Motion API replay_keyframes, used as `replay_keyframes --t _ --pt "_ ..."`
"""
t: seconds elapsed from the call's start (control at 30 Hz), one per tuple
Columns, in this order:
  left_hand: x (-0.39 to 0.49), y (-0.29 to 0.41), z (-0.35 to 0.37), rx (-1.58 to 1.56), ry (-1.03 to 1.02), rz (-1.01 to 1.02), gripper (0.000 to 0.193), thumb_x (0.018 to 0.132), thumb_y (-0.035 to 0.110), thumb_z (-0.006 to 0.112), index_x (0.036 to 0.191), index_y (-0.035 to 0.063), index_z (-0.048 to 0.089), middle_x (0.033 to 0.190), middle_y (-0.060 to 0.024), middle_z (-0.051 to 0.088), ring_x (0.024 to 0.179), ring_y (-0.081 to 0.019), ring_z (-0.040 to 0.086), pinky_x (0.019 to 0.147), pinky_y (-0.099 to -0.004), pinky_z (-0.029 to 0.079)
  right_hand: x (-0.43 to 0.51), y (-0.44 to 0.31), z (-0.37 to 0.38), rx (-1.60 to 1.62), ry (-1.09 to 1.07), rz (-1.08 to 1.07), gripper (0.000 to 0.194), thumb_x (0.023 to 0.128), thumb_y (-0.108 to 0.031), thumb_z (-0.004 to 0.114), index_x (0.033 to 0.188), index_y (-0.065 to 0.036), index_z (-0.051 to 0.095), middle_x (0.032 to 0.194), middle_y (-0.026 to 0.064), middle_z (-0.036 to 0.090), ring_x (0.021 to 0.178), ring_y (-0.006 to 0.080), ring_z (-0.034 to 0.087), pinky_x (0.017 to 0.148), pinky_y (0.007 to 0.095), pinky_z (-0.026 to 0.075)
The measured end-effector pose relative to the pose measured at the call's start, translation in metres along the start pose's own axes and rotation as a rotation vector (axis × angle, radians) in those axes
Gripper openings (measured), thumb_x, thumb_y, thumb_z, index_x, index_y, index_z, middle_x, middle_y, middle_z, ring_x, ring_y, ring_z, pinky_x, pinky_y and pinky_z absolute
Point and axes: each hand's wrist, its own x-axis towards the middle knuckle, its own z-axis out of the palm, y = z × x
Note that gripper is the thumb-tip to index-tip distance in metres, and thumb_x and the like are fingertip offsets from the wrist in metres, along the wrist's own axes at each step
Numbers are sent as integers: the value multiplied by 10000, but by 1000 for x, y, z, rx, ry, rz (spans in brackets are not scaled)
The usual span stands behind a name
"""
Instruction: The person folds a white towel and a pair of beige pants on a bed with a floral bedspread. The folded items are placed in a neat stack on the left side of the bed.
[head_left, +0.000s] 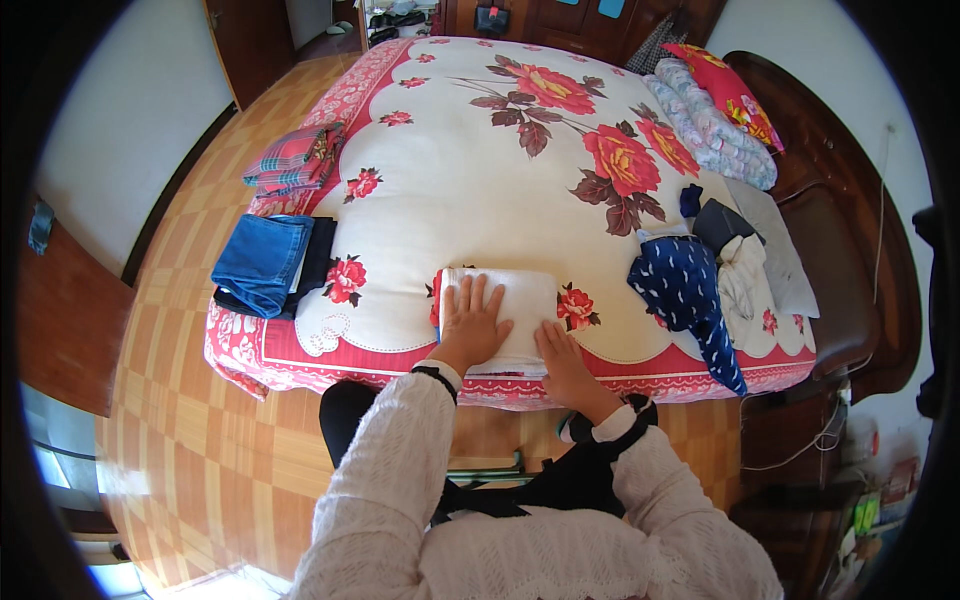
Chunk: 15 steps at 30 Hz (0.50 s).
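Note:
A folded white cloth (525, 300) lies near the front edge of the bed, with a bit of red and blue fabric showing at its left side. My left hand (474, 319) rests flat on its left part, fingers apart. My right hand (566, 367) touches its lower right edge, fingers stretched out. Folded blue jeans (262, 255) lie on dark folded clothing at the bed's left corner. Behind them is a folded red plaid cloth (292, 161). To the right lie a navy patterned garment (682, 281), a cream cloth (739, 277) and a dark grey folded cloth (724, 225).
The bed has a floral bedspread (480, 195). A rolled quilt (712, 124), a red pillow (731, 97) and a grey pillow (772, 247) lie by the dark headboard (832, 172). A green metal frame (495, 476) is below me. A cable (795, 454) hangs at the lower right.

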Motion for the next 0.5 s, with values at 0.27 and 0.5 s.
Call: replay_keyframes --t 0.27,0.5 --pt "-1 0 10 189 -47 -14 672 941 428 376 1524 146 198 1589 -150 116 1470 -355 45 1139 -574 2 86 -32 9 31 356 5 674 897 -360 553 1401 32 336 1469 272 288 1392 426 231 1102 577 197" --pt "-3 -1 23 8 157 14 618 933 407 377 1489 148 304 1560 -179 191 1454 -370 110 1143 -578 42 87 -1 60 -58 218 218 602 950 -432 455 1415 -59 370 1487 208 315 1389 416 245 1103 569 183"
